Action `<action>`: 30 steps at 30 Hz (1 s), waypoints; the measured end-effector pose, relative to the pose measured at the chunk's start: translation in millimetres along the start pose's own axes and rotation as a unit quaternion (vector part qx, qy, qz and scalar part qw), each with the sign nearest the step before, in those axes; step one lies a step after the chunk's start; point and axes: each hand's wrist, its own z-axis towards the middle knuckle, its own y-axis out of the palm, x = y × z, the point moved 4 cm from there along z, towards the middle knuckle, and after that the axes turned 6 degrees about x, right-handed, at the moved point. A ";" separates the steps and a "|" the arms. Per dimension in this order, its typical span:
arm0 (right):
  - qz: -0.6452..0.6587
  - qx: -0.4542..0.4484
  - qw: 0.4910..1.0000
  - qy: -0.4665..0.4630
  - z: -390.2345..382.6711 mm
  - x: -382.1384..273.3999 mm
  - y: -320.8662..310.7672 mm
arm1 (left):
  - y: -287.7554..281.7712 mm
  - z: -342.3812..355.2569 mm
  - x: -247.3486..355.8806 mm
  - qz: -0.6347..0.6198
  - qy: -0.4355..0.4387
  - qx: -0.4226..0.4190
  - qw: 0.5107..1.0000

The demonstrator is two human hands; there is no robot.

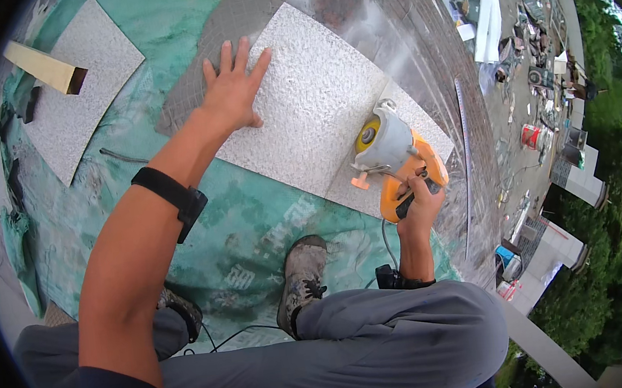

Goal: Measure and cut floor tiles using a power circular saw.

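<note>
Now our left grip point(229, 100) spreads wide over the edge of a speckled white slab point(314, 80), while our right grip point(420, 203) wraps around an orange-and-grey handheld power tool point(390, 140).

Power saw point(394, 143) on slab point(309, 99)

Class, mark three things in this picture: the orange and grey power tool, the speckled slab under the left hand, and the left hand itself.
Power tool point(395, 153): head view, on its grey housing.
Speckled slab point(318, 102): head view, mid-surface.
Left hand point(233, 93): head view, back of the hand.
</note>
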 end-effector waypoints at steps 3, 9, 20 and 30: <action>-0.011 0.005 1.000 -0.006 -7.6 -0.5 -3.5 | 0.3 -0.1 0.7 -0.001 -0.001 0.000 1.000; -0.003 0.002 1.000 -0.005 -14.8 1.2 -3.1 | -1.7 -0.1 0.3 -0.002 -0.004 -0.007 1.000; -0.008 -0.002 1.000 -0.009 -23.4 5.3 -5.6 | -0.3 0.0 -0.6 0.000 -0.005 -0.002 1.000; -0.018 0.010 1.000 0.001 -31.1 11.6 -10.2 | -2.0 -0.7 1.3 0.004 -0.002 0.000 1.000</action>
